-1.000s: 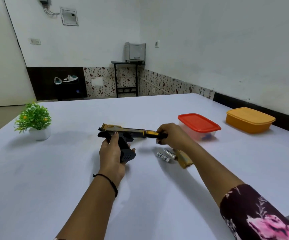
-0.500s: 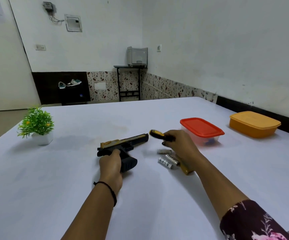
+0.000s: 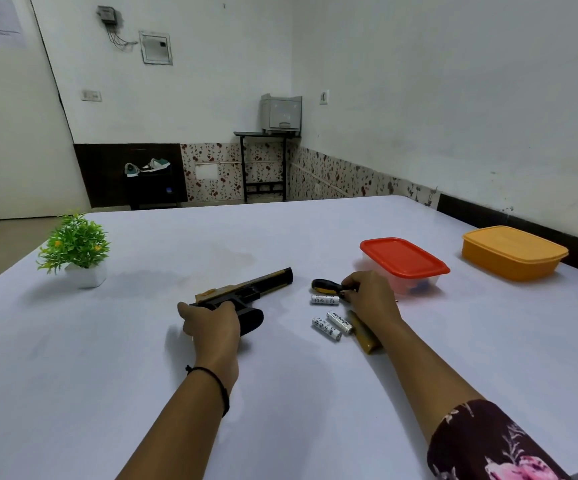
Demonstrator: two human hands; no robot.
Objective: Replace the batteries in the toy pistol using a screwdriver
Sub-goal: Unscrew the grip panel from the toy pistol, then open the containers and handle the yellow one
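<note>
Looks down over a broad white table (image 3: 315, 410) filling the lower view, white walls behind. Wears a dark floral sleeve (image 3: 488, 445) on the right arm, at the bottom right corner. Shows an orange lidded container (image 3: 512, 252) at the far right of the table, close to the wall, and a clear container with a red lid (image 3: 401, 259) nearer the middle, well apart from it, something blue dimly visible inside. Shows a small potted plant (image 3: 76, 249) in a white pot toward the left edge, well away from everything else. Grips the toy pistol (image 3: 256, 287) with the left hand (image 3: 213, 323), fingers curled over the rear of the black-and-gold body above the grip, the pistol lying on its side on the table near the centre, muzzle pointing away and to the right. Holds the screwdriver (image 3: 325, 285) in the right hand (image 3: 372, 299), fingers closed round it, black-and-yellow handle sticking out to the left, low over the table just beside the red-lidded container; cannot tell whether touching the surface. Covers part of a gold-brown strip (image 3: 363, 336) on the table with the right wrist. Has three silver batteries (image 3: 339, 322) loose on the table between pistol and right forearm: one just below the screwdriver handle, two side by side beside the strip. Carries a thin black band (image 3: 216, 382) on the left wrist.
</note>
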